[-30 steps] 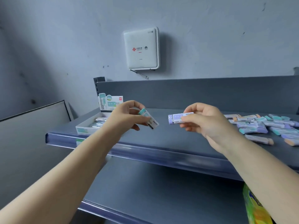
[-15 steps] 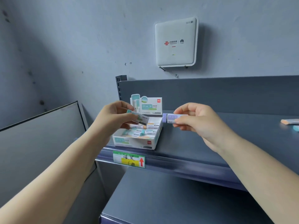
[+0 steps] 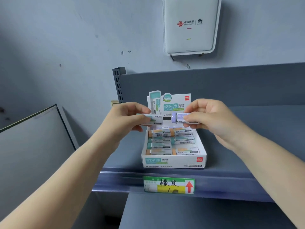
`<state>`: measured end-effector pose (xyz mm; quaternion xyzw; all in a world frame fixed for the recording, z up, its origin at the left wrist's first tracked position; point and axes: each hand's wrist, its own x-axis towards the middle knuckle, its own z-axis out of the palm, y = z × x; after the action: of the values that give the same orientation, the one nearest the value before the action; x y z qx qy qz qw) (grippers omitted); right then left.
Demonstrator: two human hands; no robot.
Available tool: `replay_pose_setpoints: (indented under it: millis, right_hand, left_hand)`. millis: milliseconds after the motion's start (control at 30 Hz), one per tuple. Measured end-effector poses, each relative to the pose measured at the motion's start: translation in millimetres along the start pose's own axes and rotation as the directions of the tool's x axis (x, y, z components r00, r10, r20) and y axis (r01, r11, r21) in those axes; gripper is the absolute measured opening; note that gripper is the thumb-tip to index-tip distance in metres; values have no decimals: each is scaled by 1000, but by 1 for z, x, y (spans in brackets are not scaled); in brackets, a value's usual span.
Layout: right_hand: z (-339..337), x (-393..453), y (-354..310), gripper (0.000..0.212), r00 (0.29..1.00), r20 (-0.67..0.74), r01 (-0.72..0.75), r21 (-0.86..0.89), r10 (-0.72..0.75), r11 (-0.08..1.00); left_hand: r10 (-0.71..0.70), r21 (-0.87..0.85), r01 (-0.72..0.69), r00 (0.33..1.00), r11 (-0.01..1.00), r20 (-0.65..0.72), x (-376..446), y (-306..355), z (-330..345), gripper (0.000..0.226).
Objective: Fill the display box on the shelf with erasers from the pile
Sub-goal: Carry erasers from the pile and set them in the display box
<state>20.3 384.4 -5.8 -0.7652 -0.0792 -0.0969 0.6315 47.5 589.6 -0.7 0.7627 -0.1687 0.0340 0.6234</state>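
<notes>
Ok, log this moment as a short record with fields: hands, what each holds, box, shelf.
left hand: pinches a green eraser, held level above the box
right hand: pinches a purple eraser, held level above the box
box: open, white, near the shelf's front edge, back flap upright
box contents: orange and green erasers lying flat in two columns
shelf: grey metal, with a green and yellow label on its front rail below the box
wall: white router mounted above
</notes>
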Motion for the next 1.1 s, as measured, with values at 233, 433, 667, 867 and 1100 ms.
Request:
replay_pose_setpoints:
  millis: [233, 433, 667, 867, 1100]
  right_hand:
    - [-2, 9, -3, 14, 996, 91, 14, -262, 10, 965]
    - [-3, 15, -7, 12, 959, 279, 43, -317, 50, 948]
    - [8, 11, -7, 15, 893, 437, 72, -370, 106, 926]
    - [-2, 18, -8, 13, 881, 464, 105, -390, 96, 915]
    - [-10, 10, -7, 11, 818, 557, 197, -510, 147, 838]
  left_hand:
    - [10, -83, -5, 998, 997, 57, 18, -10, 7, 17]
    - [26, -92, -23, 999, 996, 39, 35, -11, 13, 15]
    - [38, -93, -37, 999, 995, 8, 48, -18, 22, 4]
    - [27, -118, -24, 999, 993, 26, 47, -25, 22, 4]
    - [16, -78, -13, 999, 997, 36, 46, -28, 24, 3]
